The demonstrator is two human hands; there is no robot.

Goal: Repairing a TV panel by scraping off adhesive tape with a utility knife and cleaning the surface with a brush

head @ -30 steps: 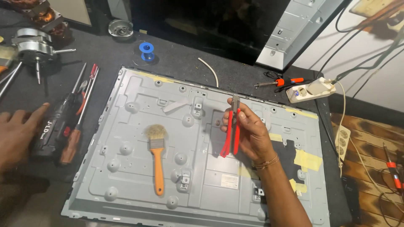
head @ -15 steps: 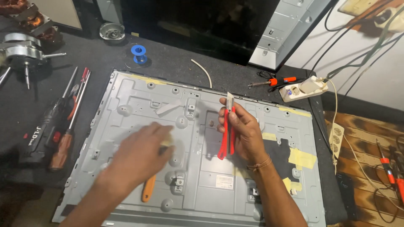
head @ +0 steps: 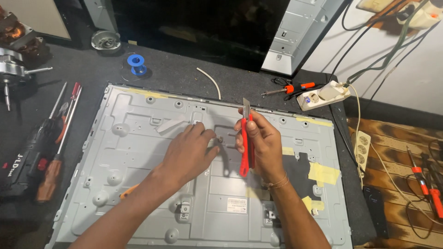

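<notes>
- A motor (head: 11,69) sits at the far left edge of the dark table (head: 175,76), its shaft pointing right.
- Below it, a drill (head: 27,154) lies beside a few screwdrivers (head: 60,138) with red and brown handles, all just left of the panel.
- A round metal cap (head: 105,40) and a blue spool (head: 137,64) rest on the table above the panel's top left corner.
- The grey metal panel (head: 138,152) lies flat and fills the middle of the table; yellow tape patches mark its right part.
- An orange brush handle (head: 129,191) peeks out from under the left forearm; the rest is hidden.
- The left hand (head: 189,152) lies palm down on the panel's middle, fingers together and slightly curled, tips touching the metal near a small screw boss; it grips nothing that shows.
- A short white tube (head: 210,80) lies on the table above the panel's top edge.
- The right hand (head: 258,140) is clamped on a red knife (head: 246,138), held upright over the panel with the blade up, just right of the left fingertips.
- A soldering iron (head: 290,88) and a white power strip (head: 323,94) lie past the panel's top right corner.
- More red-handled tools (head: 427,184) rest on the wooden floor at far right.
</notes>
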